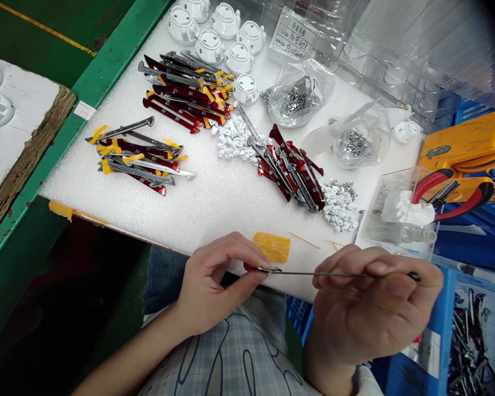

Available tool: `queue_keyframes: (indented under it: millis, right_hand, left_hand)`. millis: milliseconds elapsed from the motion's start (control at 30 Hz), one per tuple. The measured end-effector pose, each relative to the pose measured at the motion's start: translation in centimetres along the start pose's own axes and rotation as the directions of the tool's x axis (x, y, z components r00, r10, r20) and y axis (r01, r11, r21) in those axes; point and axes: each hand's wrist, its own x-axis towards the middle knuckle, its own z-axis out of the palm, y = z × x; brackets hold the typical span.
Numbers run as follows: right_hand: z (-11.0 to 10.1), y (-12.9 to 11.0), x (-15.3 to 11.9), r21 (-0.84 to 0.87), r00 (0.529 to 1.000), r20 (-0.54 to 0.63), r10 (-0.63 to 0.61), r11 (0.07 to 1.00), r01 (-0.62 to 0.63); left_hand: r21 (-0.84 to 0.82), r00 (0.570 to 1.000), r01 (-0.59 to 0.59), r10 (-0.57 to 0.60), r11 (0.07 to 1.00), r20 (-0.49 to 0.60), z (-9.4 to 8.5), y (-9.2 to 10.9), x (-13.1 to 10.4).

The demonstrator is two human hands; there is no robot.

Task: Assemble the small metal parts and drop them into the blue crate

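Above the near edge of the white foam tabletop (214,203), the left hand (220,280) pinches a small silver metal piece (268,270); the right hand (371,308) grasps a thin dark metal rod (301,273). The step seems to be fitting or adjusting, which calls for steady alignment. The rod's long axis runs sideways, its tip pointing left, towards the piece.

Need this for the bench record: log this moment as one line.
left hand: pinching small shiny piece | right hand: holding thin rod, one end at the piece | nearby: yellow patch on white sheet
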Motion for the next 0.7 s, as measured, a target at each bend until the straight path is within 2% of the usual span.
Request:
queue_keyframes:
  millis: [167, 467, 700]
  right_hand:
    - [-0.08, 0.18, -0.11, 0.042, 0.997, -0.054, 0.053, 0.998, -0.051]
    - [-0.04, 0.11, -0.27, 0.095, 0.967, -0.027, 0.254, 0.964, -0.250]
    - [-0.28, 0.27, -0.35, 0.152, 0.939, 0.025, 0.343, 0.927, -0.343]
  left_hand:
    - [0.004, 1.000, 0.000, 0.000, 1.000, -0.001, -0.04, 0.06, -0.03]
    - [0.009, 1.000, 0.006, -0.006, 1.000, 0.000, -0.06, 0.05, -0.06]
    - [0.035, 1.000, 0.016, -0.016, 0.999, -0.009, -0.02, 0.14, 0.05]
